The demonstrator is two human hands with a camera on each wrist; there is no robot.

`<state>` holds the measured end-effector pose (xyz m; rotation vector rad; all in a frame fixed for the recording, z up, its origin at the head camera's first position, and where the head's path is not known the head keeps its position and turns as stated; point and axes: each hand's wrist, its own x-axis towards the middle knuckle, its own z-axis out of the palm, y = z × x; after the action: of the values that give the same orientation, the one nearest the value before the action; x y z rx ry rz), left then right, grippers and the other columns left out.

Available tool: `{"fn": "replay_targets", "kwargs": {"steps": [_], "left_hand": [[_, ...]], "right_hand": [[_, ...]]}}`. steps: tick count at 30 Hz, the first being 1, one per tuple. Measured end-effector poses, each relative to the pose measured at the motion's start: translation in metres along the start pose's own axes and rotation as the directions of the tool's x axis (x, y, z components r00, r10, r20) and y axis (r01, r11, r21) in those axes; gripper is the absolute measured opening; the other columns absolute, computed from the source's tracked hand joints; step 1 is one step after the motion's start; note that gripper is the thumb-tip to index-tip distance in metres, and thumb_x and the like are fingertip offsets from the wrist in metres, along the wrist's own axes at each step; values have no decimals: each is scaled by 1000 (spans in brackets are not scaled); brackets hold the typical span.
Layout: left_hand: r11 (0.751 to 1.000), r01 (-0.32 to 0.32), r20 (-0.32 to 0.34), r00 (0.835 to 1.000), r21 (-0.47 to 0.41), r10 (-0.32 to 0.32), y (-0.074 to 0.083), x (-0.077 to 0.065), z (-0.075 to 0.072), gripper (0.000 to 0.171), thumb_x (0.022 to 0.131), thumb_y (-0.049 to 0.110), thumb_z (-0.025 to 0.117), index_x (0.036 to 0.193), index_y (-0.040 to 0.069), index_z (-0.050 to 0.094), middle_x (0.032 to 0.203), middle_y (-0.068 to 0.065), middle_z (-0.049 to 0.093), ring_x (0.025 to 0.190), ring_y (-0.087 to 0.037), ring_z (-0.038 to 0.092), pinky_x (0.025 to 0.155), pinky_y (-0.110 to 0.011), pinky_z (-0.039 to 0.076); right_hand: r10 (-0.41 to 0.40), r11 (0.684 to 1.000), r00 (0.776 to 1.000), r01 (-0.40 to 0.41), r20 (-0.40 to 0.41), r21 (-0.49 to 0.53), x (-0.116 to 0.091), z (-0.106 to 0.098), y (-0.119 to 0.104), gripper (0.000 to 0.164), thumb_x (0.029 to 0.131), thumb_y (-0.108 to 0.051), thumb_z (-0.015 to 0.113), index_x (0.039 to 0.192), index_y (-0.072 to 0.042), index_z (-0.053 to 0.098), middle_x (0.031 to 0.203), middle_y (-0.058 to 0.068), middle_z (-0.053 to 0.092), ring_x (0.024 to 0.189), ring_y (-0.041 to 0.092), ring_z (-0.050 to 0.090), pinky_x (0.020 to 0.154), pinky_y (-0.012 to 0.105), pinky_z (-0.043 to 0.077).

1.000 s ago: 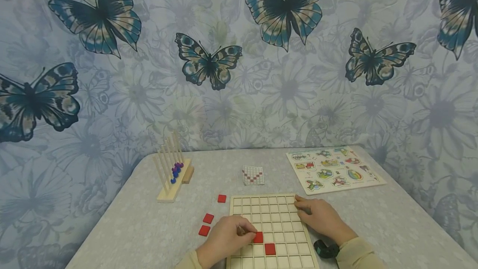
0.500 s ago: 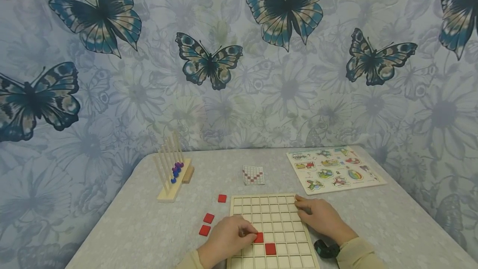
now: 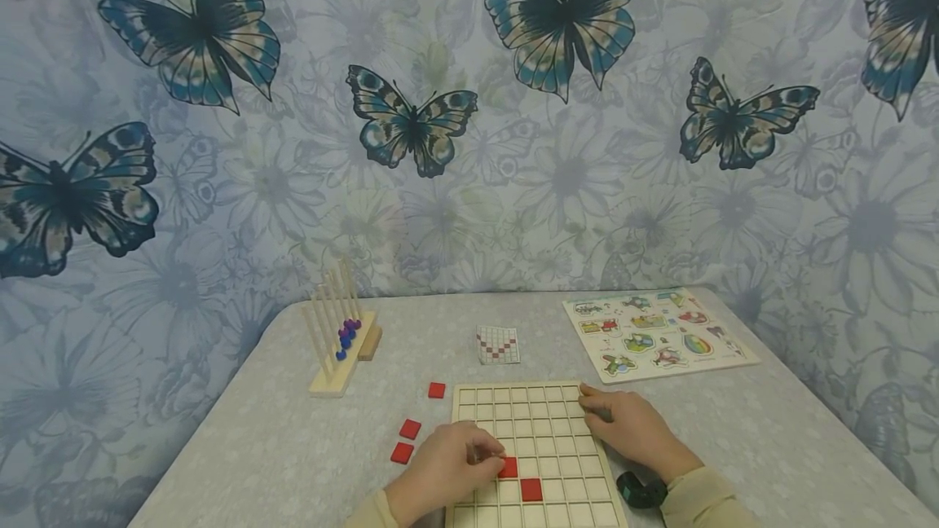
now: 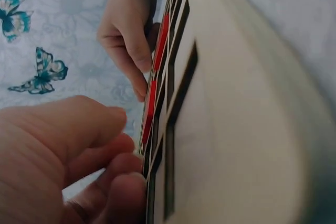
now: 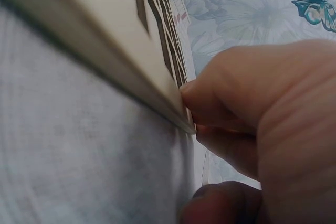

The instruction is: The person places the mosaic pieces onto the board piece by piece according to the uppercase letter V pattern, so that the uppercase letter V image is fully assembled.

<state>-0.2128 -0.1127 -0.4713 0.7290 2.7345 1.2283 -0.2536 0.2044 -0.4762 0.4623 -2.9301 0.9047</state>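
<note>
Cream sleeves [image 3: 707, 503] come in at the near edge, the right wrist wearing a black band [image 3: 641, 490]. Between the arms, flat on the surface [image 3: 279, 430], lies a pale wooden grid board [image 3: 557, 443]. One red tile [image 3: 531, 490] sits in a cell of it; diagonally beyond, toward the left, another red tile [image 3: 509, 468] lies in its own cell. The left hand [image 3: 449, 463] leans over the board, its fingers bent with the tips gathered at that farther tile's left edge; whether they pinch it I cannot tell. Three loose tiles [image 3: 401, 453] lie left of the board, the last near its far corner. The right hand [image 3: 634, 429] grips the board's right edge near the far corner, thumb and fingers close together on the wood. Past the board are a small card [image 3: 498, 345] with a red V on a grid, a pegged stand [image 3: 332, 377] with blue and purple beads at left, and a picture board [image 3: 641, 361] at right. Butterflies [image 3: 412, 125] pattern the wall [image 3: 469, 226] behind.
</note>
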Motion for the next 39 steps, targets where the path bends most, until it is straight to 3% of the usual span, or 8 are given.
{"fn": "replay_targets", "kwargs": {"steps": [6, 11, 16, 20, 25, 30, 35, 39], "left_hand": [[994, 36, -19, 999, -99, -38, -8, 2, -18, 19, 95, 35, 75, 106, 20, 80, 95, 12, 70, 70, -5, 59, 59, -25, 49], [990, 90, -120, 987, -104, -103, -23, 8, -39, 25, 96, 33, 73, 112, 14, 77, 104, 3, 74, 68, -10, 61, 56, -28, 50], [977, 181, -246, 947, -115, -205, -42, 14, -55, 23, 96, 25, 74, 114, 12, 77, 104, -1, 74, 71, -13, 62, 56, -30, 51], [961, 234, -308, 913, -145, -268, -56, 16, -59, 23, 94, 19, 75, 116, 11, 76, 106, -6, 74, 78, -17, 67, 59, -33, 55], [965, 253, -371, 891, -74, -262, -69, 18, -55, 38, 94, 17, 75, 130, 10, 70, 129, -9, 70, 114, -26, 67, 91, -44, 57], [958, 279, -358, 903, 71, -237, -76, 22, -51, 47, 94, 22, 75, 140, 14, 65, 140, -6, 66, 130, -30, 60, 106, -53, 48], [943, 252, -294, 938, 219, -183, -77, 23, -52, 50, 95, 27, 73, 143, 17, 63, 138, -7, 67, 112, -30, 69, 98, -54, 52], [937, 224, -246, 956, 267, -158, -80, 23, -51, 43, 95, 27, 74, 137, 19, 69, 138, -1, 68, 117, -28, 69, 98, -51, 53]], "right_hand": [[-5, 1000, 1000, 5, 4, -6, 1, 1, 1, 34, 96, -22, 72, 128, -11, 73, 146, 2, 61, 131, 36, 60, 106, 56, 46], [-7, 1000, 1000, 7, 7, -8, 2, 0, 1, 35, 96, -22, 72, 129, -10, 73, 147, 2, 60, 132, 36, 59, 107, 56, 46], [-6, 1000, 1000, 6, 9, 2, 2, 0, 0, 35, 96, -22, 72, 129, -10, 72, 147, 3, 60, 133, 37, 58, 107, 56, 45], [-5, 1000, 1000, 5, 11, 0, 1, 0, 0, 35, 96, -22, 72, 129, -9, 72, 147, 3, 60, 132, 37, 58, 107, 57, 45], [-6, 1000, 1000, 6, 10, -13, 1, 0, -1, 35, 96, -21, 72, 129, -9, 73, 146, 3, 61, 132, 37, 59, 106, 57, 46], [-3, 1000, 1000, 3, 8, -19, 0, 1, -1, 35, 96, -22, 72, 129, -10, 72, 146, 3, 61, 131, 36, 60, 106, 56, 46], [-1, 1000, 1000, 1, 2, -20, 0, 1, 0, 35, 96, -22, 72, 129, -10, 73, 146, 3, 61, 131, 35, 61, 106, 56, 47], [2, 1000, 1000, -1, 5, -14, 0, 1, 0, 35, 96, -22, 71, 129, -10, 73, 146, 2, 61, 131, 35, 60, 106, 56, 47]]}}
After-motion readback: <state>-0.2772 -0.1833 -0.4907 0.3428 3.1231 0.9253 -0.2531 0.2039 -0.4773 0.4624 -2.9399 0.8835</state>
